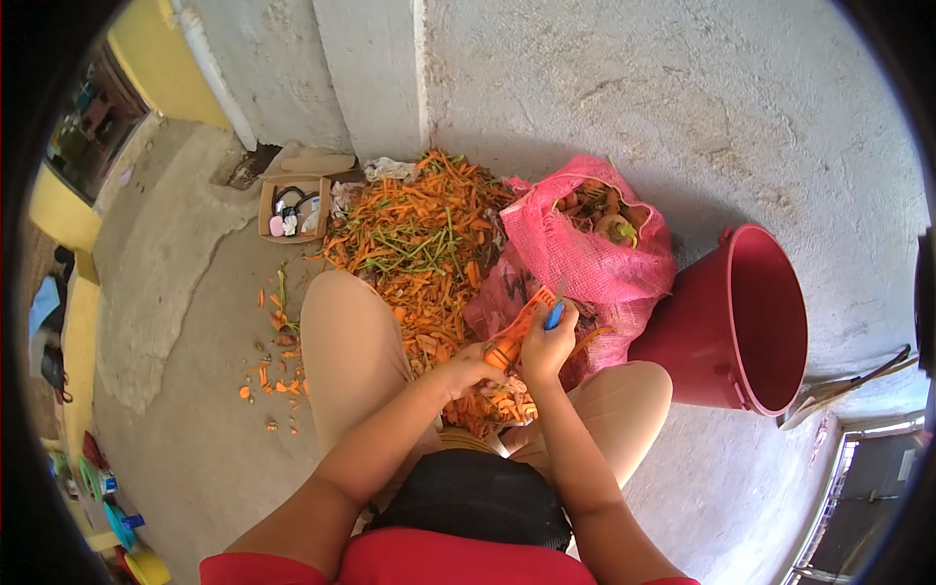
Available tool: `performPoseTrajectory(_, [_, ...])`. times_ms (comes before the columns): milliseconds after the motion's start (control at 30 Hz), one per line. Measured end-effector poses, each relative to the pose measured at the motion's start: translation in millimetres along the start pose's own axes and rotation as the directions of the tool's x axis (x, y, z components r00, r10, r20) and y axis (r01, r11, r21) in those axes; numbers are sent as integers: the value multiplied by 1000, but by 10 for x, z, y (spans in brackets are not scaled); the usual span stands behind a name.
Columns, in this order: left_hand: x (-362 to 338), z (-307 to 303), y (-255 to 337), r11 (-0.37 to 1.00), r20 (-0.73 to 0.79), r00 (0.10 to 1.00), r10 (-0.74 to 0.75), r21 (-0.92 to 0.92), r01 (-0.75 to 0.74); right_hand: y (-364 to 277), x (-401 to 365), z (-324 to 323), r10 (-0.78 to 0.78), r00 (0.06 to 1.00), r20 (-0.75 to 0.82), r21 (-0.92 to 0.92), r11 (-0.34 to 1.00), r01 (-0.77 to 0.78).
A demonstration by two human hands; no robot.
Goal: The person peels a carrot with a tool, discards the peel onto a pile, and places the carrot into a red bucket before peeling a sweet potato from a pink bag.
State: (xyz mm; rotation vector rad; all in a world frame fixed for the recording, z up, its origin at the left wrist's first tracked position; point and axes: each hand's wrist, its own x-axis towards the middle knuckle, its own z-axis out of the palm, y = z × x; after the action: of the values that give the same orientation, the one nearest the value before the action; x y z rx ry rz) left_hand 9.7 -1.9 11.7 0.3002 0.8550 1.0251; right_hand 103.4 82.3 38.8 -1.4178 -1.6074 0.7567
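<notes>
My left hand (pixel 466 370) is closed around an orange carrot (pixel 501 353) between my knees. Right beside it, my right hand (pixel 548 349) grips a knife with a blue handle (pixel 555 314); its short blade points up and away from me. An orange strip (pixel 531 308) lies against the carrot and my right hand, and I cannot make out what it is. Below my hands, in my lap area, is a heap of carrot pieces (pixel 497 405). Just ahead stands a pink woven sack (pixel 575 258), its mouth rolled open over whole carrots (pixel 597 207).
A large pile of carrot peelings (pixel 419 229) with green stems lies against the wall. To its left is an open cardboard box (pixel 294 207) with cables. A dark red bucket (pixel 692 331) lies tilted at the right. Carrot scraps (pixel 278 380) dot the floor at left.
</notes>
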Motion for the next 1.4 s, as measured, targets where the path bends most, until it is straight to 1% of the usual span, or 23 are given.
performPoseTrajectory(67, [0,35,42,1000,-45,999,-11,13,11,168,51,62,-101,993,-58,-60,993,97])
performPoseTrajectory(167, [51,30,35,999,-122,992,28,39,-23,262,125,94,-112,988,-103,-143,985,97])
performPoseTrajectory(267, [-110,82,132,990,-15,1000,0,141,2,605,482,29,60,957,-284,-258,956,-137])
performPoseTrajectory(300, [-163,106,139,999,75,997,7,34,-10,741,597,-15,103,938,-332,-217,959,-182])
performPoseTrajectory(367, [-151,79,130,1000,29,1000,-3,30,2,936,771,-101,188,887,-422,-132,955,-266])
performPoseTrajectory(433, [-92,-1,115,1000,12,1000,-18,-14,18,845,743,-90,127,919,-374,-85,982,-171])
performPoseTrajectory(467, [-66,-34,103,1000,-2,1000,-12,15,12,809,703,-87,97,931,-353,-63,990,-128])
performPoseTrajectory(533, [-56,-49,70,998,-31,999,-8,68,10,561,541,-55,135,967,-215,92,989,-118])
performPoseTrajectory(633, [-68,53,115,999,-70,997,14,45,-11,285,268,43,158,987,-13,307,940,-147])
performPoseTrajectory(700, [-42,61,95,999,-71,997,44,29,-42,72,86,65,177,981,85,387,901,-196])
performPoseTrajectory(733, [-32,57,82,998,-72,996,59,22,-58,69,22,80,146,982,118,316,932,-176])
performPoseTrajectory(833, [-41,23,39,998,-36,999,32,-59,-35,18,-25,64,106,993,55,179,977,-114])
performPoseTrajectory(900, [-18,-8,24,999,-37,999,-29,-27,28,77,76,64,89,996,-14,44,995,-89])
performPoseTrajectory(1000, [-15,-23,40,998,29,998,-49,-36,50,454,297,119,45,988,-147,24,999,-42])
performPoseTrajectory(1067, [-43,3,72,999,103,994,-20,-36,24,505,489,0,150,952,-268,0,988,-156])
performPoseTrajectory(1100, [-106,46,109,1000,143,990,1,-23,2,626,609,-38,262,917,-302,93,965,-245])
performPoseTrajectory(1133, [-151,73,128,1000,184,983,18,-11,-17,937,715,-40,310,887,-342,73,950,-304])
performPoseTrajectory(1200, [-163,76,164,967,32,994,103,230,-107,887,743,-74,353,879,-320,282,922,-267])
performPoseTrajectory(1233, [-145,77,192,925,-32,986,162,352,-141,826,742,-81,277,920,-277,240,947,-213])
performPoseTrajectory(1300, [-25,-12,168,669,-59,885,461,678,-303,716,621,-75,130,975,-178,158,982,-102])
performPoseTrajectory(1333, [-9,-33,158,490,-33,804,593,807,-329,707,575,-67,117,992,-52,128,986,-109])
performPoseTrajectory(1367, [-19,-69,159,499,-131,826,548,844,-197,699,533,-55,106,991,76,100,989,-113])
performPoseTrajectory(1400, [-7,-103,164,422,-164,812,560,900,-109,675,499,-48,94,975,201,72,991,-111])
